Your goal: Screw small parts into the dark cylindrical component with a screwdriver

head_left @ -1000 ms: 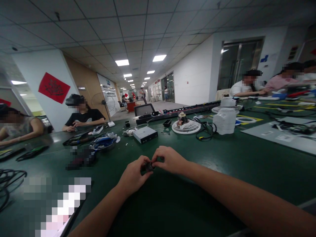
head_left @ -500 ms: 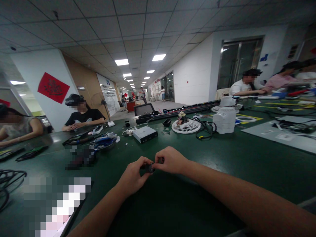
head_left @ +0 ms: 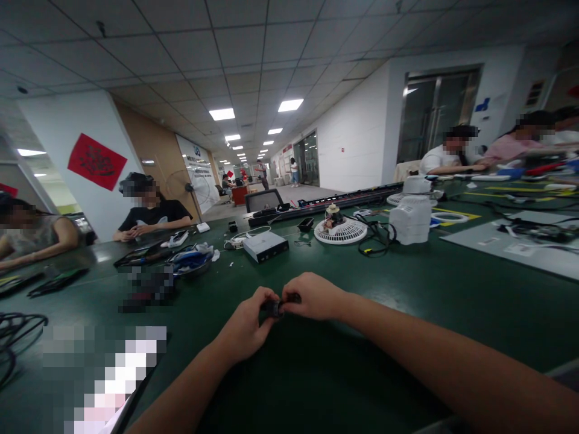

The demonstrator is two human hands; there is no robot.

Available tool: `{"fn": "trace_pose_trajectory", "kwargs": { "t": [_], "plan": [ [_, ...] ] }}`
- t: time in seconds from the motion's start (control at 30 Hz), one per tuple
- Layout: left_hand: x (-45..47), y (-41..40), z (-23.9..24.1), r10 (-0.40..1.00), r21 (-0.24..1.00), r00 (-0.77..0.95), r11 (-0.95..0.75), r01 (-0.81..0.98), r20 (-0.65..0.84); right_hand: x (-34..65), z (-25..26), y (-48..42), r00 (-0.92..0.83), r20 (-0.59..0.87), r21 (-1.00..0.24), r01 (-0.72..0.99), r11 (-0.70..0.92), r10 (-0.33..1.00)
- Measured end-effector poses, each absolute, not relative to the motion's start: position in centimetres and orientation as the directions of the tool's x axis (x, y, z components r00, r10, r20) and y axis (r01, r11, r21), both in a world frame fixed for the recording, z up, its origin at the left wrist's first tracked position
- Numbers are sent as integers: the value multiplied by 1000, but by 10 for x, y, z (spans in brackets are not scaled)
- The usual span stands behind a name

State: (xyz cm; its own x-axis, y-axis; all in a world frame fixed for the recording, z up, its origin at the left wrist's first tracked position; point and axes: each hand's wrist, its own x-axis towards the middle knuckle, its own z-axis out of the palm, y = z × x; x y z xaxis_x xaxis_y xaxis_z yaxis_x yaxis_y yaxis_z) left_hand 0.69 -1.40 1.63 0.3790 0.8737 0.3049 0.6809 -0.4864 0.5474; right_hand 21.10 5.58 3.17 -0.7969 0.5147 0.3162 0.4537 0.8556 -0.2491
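Dark green work mat (head_left: 362, 313) over a long shared bench, with an open-plan hall behind. Item in hand: small black cylindrical part (head_left: 273, 308), held just above the mat near its front edge, between both hands. Left hand (head_left: 246, 328): closed, thumb and forefinger pinching the part's left end. Right hand (head_left: 314, 296): closed, fingertips gripping the right end; the two hands meet at the part. Fingers hide most of it, so its make cannot be told. Risk, as judged: so slight a pinch on so small a piece could slip, and a dropped dark piece would be hard to find on the dark mat. Beyond, well apart: flat silver metal drive box (head_left: 266, 246); round white plastic fan grille with bare motor (head_left: 341, 230); white plastic housing (head_left: 411, 220); loose black cables (head_left: 18, 337) at far left; seated person in a black shirt (head_left: 151, 212) across the bench.
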Motion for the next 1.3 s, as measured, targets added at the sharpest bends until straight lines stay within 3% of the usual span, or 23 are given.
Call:
{"fn": "trace_pose_trajectory", "kwargs": {
  "t": [0.23, 0.33, 0.43, 0.6, 0.7, 0.83, 0.93, 1.13, 1.3],
  "plan": [
    [6, -9, 13, 860, 486, 387, -508, 712, 332, 207, 28, 53, -705, 347, -336, 522, 784, 619],
    [3, -3, 10, 865, 487, 324, -487, 725, 383, 207, 29, 53, -591, 471, -382, 532, 755, 655],
    [0, 1, 8, 890, 502, 226, -416, 758, 397, 210, 33, 56, -519, 612, -399, 449, 799, 597],
    [-6, 7, 4, 913, 507, 88, -299, 808, 399, 218, 41, 60, -440, 709, -407, 384, 829, 551],
    [-7, 8, 4, 912, 505, 75, -290, 813, 404, 219, 39, 63, -390, 686, -512, 341, 789, 614],
    [-5, 5, 5, 905, 495, 94, -311, 811, 415, 215, 31, 66, -405, 626, -687, 119, 717, 667],
    [-4, 3, 6, 898, 485, 122, -337, 807, 423, 213, 28, 64, -459, 619, -705, 32, 708, 637],
    [-2, 0, 8, 902, 498, 132, -344, 796, 411, 215, 30, 62, -460, 631, -653, 119, 748, 625],
    [-2, 0, 10, 911, 499, 147, -340, 797, 385, 215, 33, 61, -517, 571, -721, 55, 691, 638]
  ]
}}
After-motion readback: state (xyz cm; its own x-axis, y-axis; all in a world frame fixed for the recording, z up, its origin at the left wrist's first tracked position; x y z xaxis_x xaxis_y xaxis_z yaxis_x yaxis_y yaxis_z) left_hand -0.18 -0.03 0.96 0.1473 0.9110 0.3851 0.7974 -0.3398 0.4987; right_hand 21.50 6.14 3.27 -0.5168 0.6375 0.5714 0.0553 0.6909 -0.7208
